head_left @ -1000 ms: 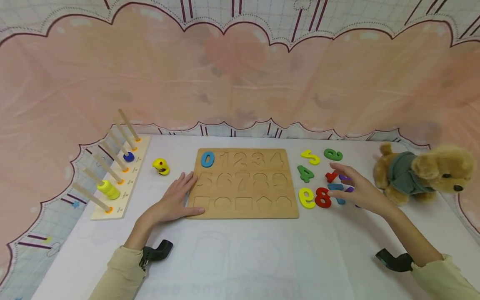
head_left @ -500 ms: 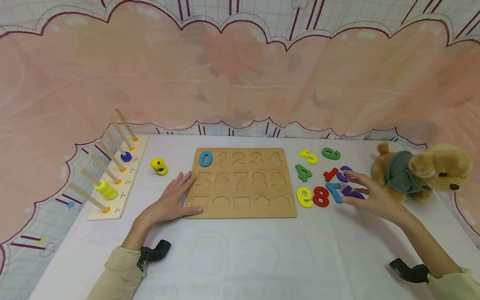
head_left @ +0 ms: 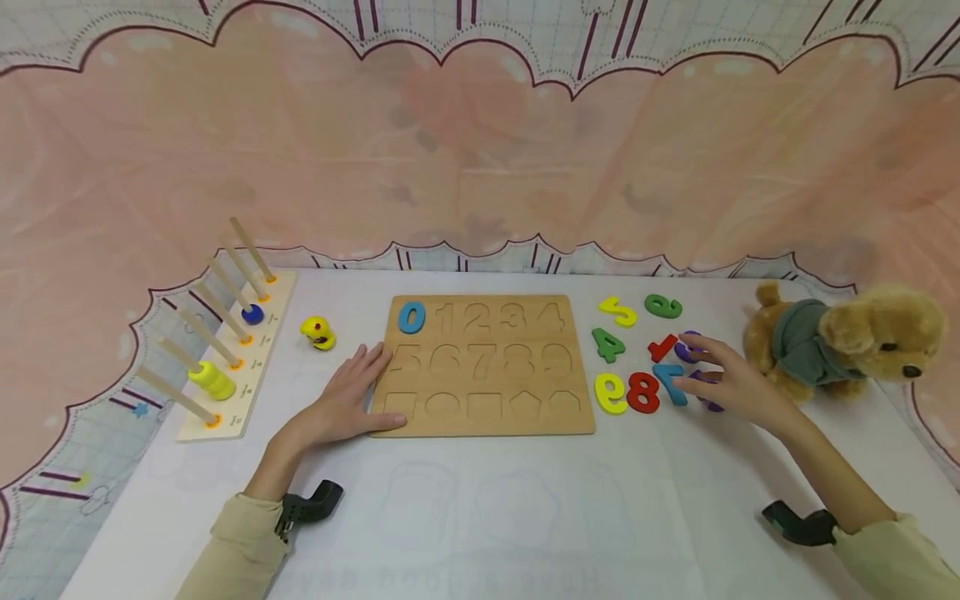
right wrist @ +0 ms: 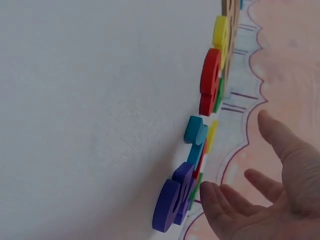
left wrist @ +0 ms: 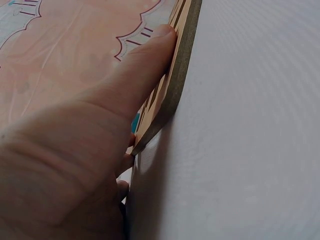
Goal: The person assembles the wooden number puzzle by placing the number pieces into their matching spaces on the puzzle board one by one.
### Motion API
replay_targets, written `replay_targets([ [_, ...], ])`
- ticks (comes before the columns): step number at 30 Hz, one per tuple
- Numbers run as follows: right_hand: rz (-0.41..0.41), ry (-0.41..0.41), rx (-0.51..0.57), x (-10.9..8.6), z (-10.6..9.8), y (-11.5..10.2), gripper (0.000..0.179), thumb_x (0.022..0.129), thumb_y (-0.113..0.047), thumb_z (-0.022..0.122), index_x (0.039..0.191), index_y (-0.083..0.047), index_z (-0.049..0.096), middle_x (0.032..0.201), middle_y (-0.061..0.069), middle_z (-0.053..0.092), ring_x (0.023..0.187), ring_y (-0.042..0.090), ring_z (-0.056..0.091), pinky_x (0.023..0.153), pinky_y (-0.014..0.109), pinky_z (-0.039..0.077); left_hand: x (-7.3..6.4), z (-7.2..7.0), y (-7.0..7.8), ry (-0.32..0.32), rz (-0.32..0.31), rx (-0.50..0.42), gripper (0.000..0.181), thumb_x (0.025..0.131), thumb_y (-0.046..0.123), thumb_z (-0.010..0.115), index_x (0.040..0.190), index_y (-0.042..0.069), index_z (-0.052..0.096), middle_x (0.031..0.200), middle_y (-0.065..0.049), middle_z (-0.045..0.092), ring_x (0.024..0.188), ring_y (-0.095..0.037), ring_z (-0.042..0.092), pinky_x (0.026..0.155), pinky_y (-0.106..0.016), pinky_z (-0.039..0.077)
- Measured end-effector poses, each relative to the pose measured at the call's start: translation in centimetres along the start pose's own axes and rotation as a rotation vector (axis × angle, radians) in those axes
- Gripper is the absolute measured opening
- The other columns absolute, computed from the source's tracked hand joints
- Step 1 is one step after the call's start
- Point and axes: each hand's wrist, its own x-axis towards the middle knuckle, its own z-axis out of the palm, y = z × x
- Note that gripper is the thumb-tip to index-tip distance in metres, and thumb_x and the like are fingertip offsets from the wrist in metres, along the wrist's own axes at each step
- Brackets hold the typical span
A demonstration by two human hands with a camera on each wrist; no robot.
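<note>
Slightly leftward since half a second ago, the right hand (head_left: 742, 392) has come, fingers spread and holding nothing, above two purple numbers (right wrist: 167, 206); the left hand (head_left: 345, 404) rests flat on the board (head_left: 465, 385). Pinching one number by its sides while steadying the board seems best. Right of it lie nine loose numbers: two purple, two red (head_left: 642, 392), two yellow (head_left: 617, 312), two green (head_left: 609, 348), one blue (head_left: 670, 383); one 0 (head_left: 405, 317) is seated.

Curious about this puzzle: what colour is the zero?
The zero piece is blue; clearest in the head view.
</note>
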Motion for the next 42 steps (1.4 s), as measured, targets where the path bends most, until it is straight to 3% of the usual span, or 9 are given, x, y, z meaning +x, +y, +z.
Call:
replay_targets([
  [5, 0.058, 0.01, -0.041, 1.8, 0.3, 0.1, 0.08, 0.092, -0.039, 0.064, 0.149, 0.003, 0.026, 0.141, 0.033, 0.038, 0.126, 0.052, 0.042, 0.094, 0.059, 0.051, 0.0, 0.1, 0.0, 0.0, -0.003, -0.001, 0.105, 0.08, 0.054, 0.071, 0.155, 0.006, 0.017, 0.164, -0.018, 0.007, 0.151, -0.041, -0.004, 0.121, -0.06, -0.001],
  [9, 0.093, 0.007, -0.08, 2.8, 0.6, 0.2, 0.083, 0.092, -0.043, 0.063, 0.149, 0.003, 0.025, 0.145, 0.034, 0.036, 0.129, 0.052, 0.04, 0.1, 0.064, 0.043, -0.1, 0.2, -0.1, -0.003, -0.005, -0.001, 0.105, 0.08, 0.054, 0.071, 0.155, 0.005, 0.017, 0.164, -0.018, 0.007, 0.151, -0.041, -0.004, 0.121, -0.06, -0.001],
  [18, 0.084, 0.045, -0.122, 4.2, 1.3, 0.2, 0.086, 0.09, -0.038, 0.068, 0.147, 0.009, 0.023, 0.145, 0.037, 0.034, 0.133, 0.052, 0.035, 0.107, 0.067, 0.033, -0.1, 0.1, -0.1, -0.005, -0.003, 0.004, 0.106, 0.08, 0.053, 0.072, 0.155, 0.004, 0.017, 0.164, -0.019, 0.007, 0.151, -0.041, -0.004, 0.121, -0.059, -0.001],
  [28, 0.111, 0.02, -0.213, 4.8, 1.2, 0.4, 0.083, 0.09, -0.037, 0.067, 0.144, 0.012, 0.029, 0.146, 0.038, 0.031, 0.135, 0.056, 0.029, 0.109, 0.067, 0.03, 0.1, 0.2, 0.0, -0.003, 0.0, 0.006, 0.105, 0.079, 0.053, 0.072, 0.155, 0.004, 0.017, 0.164, -0.018, 0.008, 0.151, -0.041, -0.003, 0.121, -0.059, 0.0],
  [42, 0.105, 0.019, -0.248, 5.0, 0.9, 0.8, 0.08, 0.092, -0.041, 0.064, 0.142, 0.013, 0.034, 0.144, 0.039, 0.033, 0.134, 0.057, 0.029, 0.108, 0.067, 0.03, 0.1, -0.3, 0.2, -0.014, -0.004, 0.001, 0.105, 0.08, 0.051, 0.072, 0.155, 0.004, 0.016, 0.164, -0.019, 0.007, 0.151, -0.041, -0.004, 0.121, -0.06, -0.001],
])
